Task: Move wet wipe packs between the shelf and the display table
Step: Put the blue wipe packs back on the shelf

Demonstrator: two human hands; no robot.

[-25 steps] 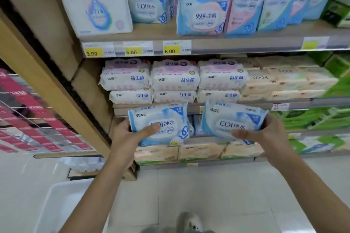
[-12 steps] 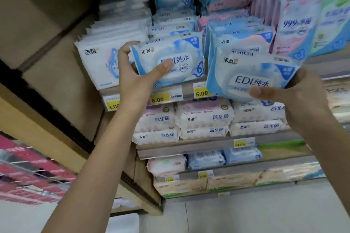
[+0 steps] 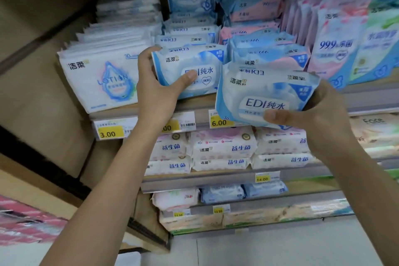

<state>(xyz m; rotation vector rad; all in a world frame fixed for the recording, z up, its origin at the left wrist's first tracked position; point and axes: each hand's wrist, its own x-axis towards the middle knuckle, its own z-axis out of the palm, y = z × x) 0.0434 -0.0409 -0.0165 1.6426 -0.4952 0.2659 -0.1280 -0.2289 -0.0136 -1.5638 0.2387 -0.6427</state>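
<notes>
My left hand (image 3: 158, 90) grips a blue and white EDI wet wipe pack (image 3: 194, 67) by its left end, thumb on the front, at the front of the upper shelf (image 3: 203, 106) ahead of a row of same packs. My right hand (image 3: 319, 112) holds a second EDI wet wipe pack (image 3: 263, 93) from its right side, thumb under the label, in the air just before the shelf edge and lower right of the first pack.
White LOTION packs (image 3: 101, 77) stand left of the EDI row, 999 packs (image 3: 336, 49) to the right. Pink and white packs (image 3: 224, 149) fill the shelf below, more packs (image 3: 222, 194) lower down. A wooden side panel (image 3: 43, 93) closes the left. Pale floor (image 3: 259, 250) lies beneath.
Both hands rose with their packs from the lower shelves to the upper shelf. The left pack now sits at the shelf front; the view came closer.
</notes>
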